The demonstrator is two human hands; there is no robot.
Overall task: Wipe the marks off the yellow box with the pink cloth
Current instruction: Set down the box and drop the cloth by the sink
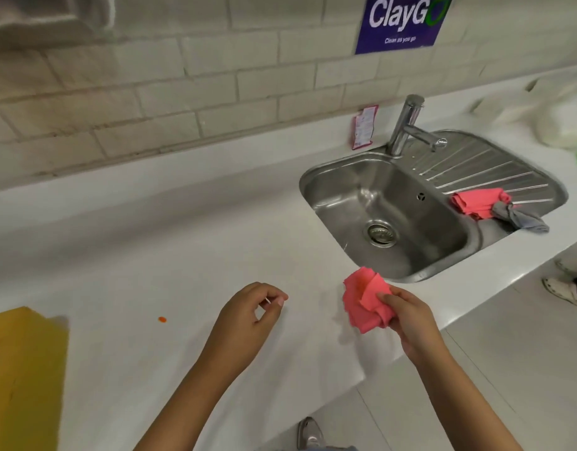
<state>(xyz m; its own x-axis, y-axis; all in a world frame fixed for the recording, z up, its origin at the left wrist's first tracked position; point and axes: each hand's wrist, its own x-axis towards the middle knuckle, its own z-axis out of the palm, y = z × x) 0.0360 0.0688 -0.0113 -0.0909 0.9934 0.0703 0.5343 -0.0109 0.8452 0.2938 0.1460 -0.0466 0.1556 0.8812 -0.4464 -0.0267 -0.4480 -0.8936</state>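
The yellow box [23, 369] lies at the far left on the white counter, cut off by the frame edge; I cannot make out marks on it from here. My right hand [410, 320] grips a crumpled pink cloth [365, 301] just above the counter, in front of the sink. My left hand [251, 307] hovers over the counter's middle, well right of the box, its fingers curled and thumb pinched to the fingertips around a tiny light speck I cannot identify.
A steel sink [332, 177] with a tap [407, 125] sits at the right. A second pink cloth [475, 203] and a grey rag [521, 219] lie on its drainer. A small orange speck [162, 319] marks the counter. White bags [560, 118] rest far right.
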